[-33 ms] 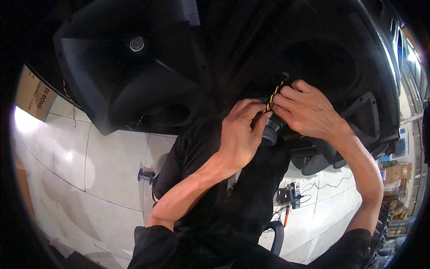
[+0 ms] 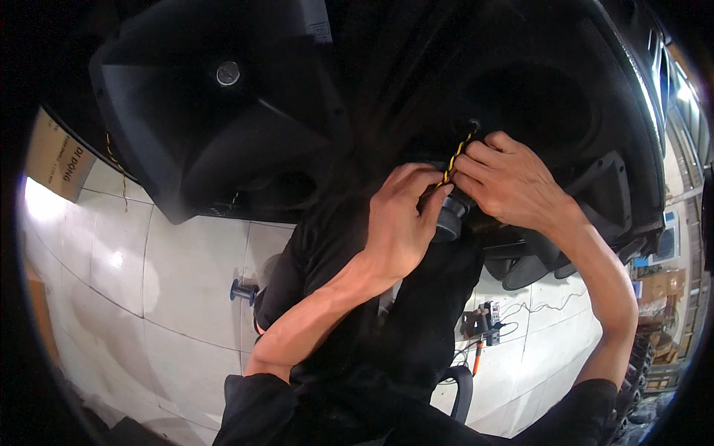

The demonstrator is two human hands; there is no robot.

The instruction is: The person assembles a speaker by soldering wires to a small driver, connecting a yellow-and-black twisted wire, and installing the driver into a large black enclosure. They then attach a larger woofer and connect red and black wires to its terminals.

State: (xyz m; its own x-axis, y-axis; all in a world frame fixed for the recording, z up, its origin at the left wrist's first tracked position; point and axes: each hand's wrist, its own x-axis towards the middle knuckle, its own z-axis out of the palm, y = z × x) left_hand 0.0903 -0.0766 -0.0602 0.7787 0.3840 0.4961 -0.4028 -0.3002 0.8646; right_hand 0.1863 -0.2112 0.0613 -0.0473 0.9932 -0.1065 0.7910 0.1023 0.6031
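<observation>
Head view: two-handed work on a yellow-and-black twisted wire [image 2: 452,161], right of centre in the frame. The wire runs down from a dark cabinet [image 2: 520,44] at upper right to the fingers of the left hand [image 2: 398,223], which are closed in a narrow pinch on its lower end. The fingers of the right hand [image 2: 513,182] are curled against its side; their gripping surfaces face away, so whether they also pinch it cannot be told. A black round part [image 2: 448,221] sits just below the fingertips.

For sound handling, the left pinch should be firm and close to the end, with the right fingers steadying the strands above it; slack should be left toward the cabinet, since a hard pull could strain the wire where it enters.

Hidden or indistinct: the wire's tip, covered by the fingers; the cabinet's interior, lost in shadow; the upper edge of the cabinet, cut off by the frame.
</observation>
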